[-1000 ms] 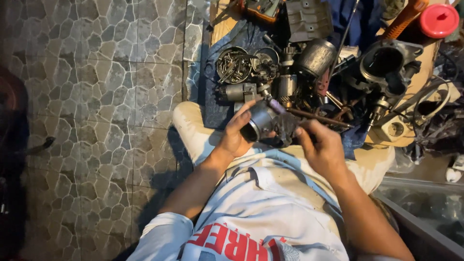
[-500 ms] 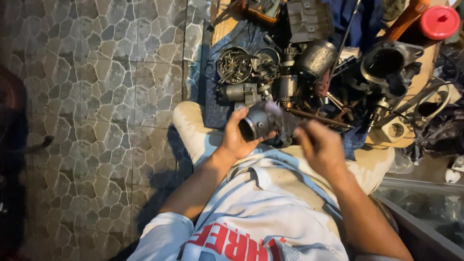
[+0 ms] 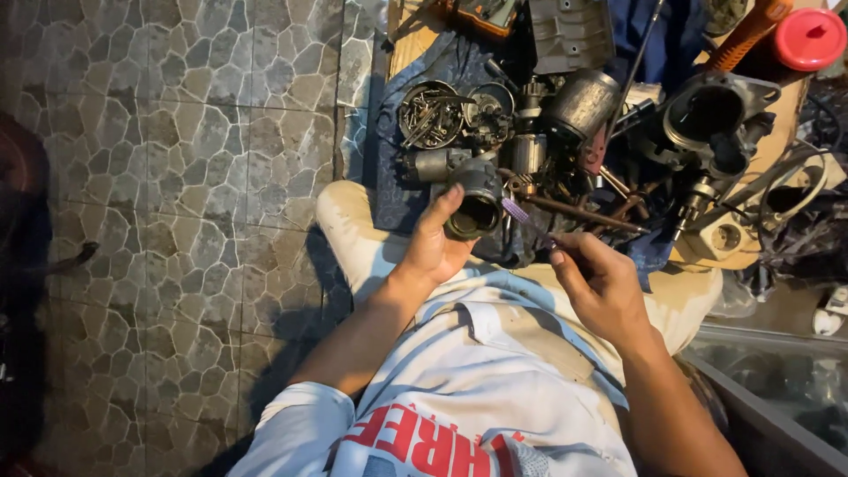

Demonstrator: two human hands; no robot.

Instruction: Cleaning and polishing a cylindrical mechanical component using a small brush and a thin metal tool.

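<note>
My left hand grips a dark metal cylindrical housing with its open mouth turned toward me. My right hand pinches a small brush with purple bristles by its thin handle. The bristles sit just right of the housing's rim, close to it. Both hands hover above my knees, in front of a heap of greasy engine parts.
A round tin of bolts and screws lies on a dark cloth at the back. A large metal casing with a round bore, a red lid and a white socket block are at right. Stone-patterned floor tiles spread left.
My left hand has lifted and tilted the housing so its opening faces me. My right hand has drawn back slightly and now holds the brush beside the rim.
</note>
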